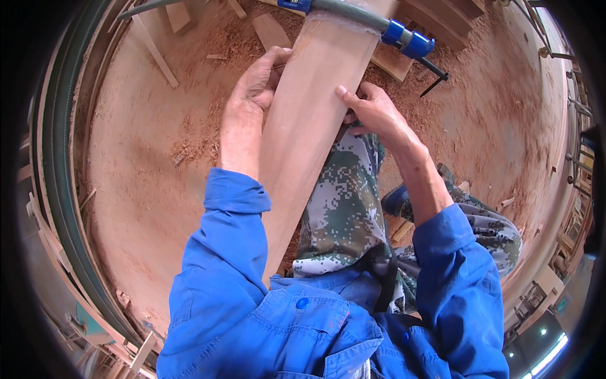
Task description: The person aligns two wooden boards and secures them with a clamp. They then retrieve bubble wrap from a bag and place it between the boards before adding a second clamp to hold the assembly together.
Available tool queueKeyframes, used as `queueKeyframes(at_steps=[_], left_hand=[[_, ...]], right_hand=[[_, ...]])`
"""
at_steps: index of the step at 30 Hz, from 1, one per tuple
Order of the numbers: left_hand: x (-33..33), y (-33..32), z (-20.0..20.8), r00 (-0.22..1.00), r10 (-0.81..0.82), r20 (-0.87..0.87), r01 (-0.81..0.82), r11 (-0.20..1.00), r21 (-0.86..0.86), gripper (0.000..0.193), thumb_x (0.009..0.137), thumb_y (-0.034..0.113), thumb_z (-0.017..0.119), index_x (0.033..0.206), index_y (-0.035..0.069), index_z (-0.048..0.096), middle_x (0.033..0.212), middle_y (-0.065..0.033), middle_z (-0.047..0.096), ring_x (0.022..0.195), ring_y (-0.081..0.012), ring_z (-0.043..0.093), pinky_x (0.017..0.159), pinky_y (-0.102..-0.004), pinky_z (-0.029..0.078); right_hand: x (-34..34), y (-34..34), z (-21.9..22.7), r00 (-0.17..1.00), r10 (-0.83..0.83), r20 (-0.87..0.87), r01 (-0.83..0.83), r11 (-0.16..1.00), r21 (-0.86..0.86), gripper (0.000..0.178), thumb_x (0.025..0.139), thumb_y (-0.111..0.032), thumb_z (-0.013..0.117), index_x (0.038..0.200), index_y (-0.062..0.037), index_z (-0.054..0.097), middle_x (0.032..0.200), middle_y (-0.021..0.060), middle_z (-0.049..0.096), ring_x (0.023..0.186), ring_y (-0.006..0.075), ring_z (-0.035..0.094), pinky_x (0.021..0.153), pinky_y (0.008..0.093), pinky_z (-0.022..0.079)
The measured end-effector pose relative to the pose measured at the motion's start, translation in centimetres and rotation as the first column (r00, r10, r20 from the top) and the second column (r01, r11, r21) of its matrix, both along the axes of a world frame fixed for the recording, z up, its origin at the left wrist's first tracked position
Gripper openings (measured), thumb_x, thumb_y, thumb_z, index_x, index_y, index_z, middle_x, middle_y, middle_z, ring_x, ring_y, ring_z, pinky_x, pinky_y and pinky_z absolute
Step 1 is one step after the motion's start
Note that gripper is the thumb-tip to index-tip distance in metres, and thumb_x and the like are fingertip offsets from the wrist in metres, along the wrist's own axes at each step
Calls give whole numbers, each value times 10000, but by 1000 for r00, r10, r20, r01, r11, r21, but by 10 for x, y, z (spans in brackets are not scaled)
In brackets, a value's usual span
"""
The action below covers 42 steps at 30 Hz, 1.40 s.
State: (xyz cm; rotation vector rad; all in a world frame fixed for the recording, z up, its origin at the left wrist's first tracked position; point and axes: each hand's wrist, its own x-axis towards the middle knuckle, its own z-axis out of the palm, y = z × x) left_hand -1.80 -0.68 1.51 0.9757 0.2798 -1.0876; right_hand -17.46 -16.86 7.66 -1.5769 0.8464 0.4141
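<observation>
A long, pale wooden board [309, 107] runs from my lap away from me, tilted slightly to the right. My left hand [255, 82] is at its left edge, fingers curled in; the board and the hand itself hide what they close on. At the right edge is my right hand [375, 114], its thumb lying against the board's top face and its fingers bent below the edge, partly hidden. Beyond both hands, a bar clamp [353, 16] with a grey pipe and blue fittings [407, 39] crosses the board's far end.
Wood shavings [196, 142] litter the dusty floor [145, 183]. Offcuts [270, 31] and a thin strip [156, 52] lie at the far left. Stacked timber [435, 22] stands beyond the clamp. My camouflage-clad leg [347, 196] is beside the board.
</observation>
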Motion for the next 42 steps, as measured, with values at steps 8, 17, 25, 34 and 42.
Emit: queueKeyframes(at_steps=[8,17,25,34,42], left_hand=[[-1,8,8,663,-201,722,345,937,-56,671,841,447,671,1303,-5,490,1312,-92,536,1177,-219,525,1014,-364,426],[31,19,-27,988,-99,118,102,995,-21,420,916,368,623,1202,61,623,1192,-74,648,1126,-222,581,1012,-376,453],[19,23,-25,991,-112,75,116,992,-53,349,929,322,624,1171,71,625,1181,-56,651,1121,-207,582,995,-366,456],[36,40,-5,995,-48,90,41,996,79,400,929,273,626,1271,68,589,1297,-47,608,1196,-208,549,1034,-364,429],[26,22,8,998,-7,69,-4,987,160,432,931,278,615,1302,61,569,1352,-61,579,1241,-217,520,1083,-371,378]], right_hand=[[-7,-19,-2,993,96,65,-80,972,-219,441,923,-366,610,1090,38,663,979,204,696,901,261,681,744,391,560],[-102,-52,75,741,671,24,-513,589,-625,461,897,-402,629,735,29,625,691,229,640,716,417,667,606,491,538],[-189,-50,81,698,679,-227,-633,437,-639,228,799,-217,643,743,4,652,716,207,652,756,347,683,629,444,524],[-194,-40,94,714,674,190,-374,596,-711,170,731,-175,641,708,-11,677,715,145,659,638,287,665,536,420,493],[-210,-28,91,722,687,77,-464,564,-684,96,662,-172,668,683,-80,688,612,57,630,588,240,641,487,398,468]])
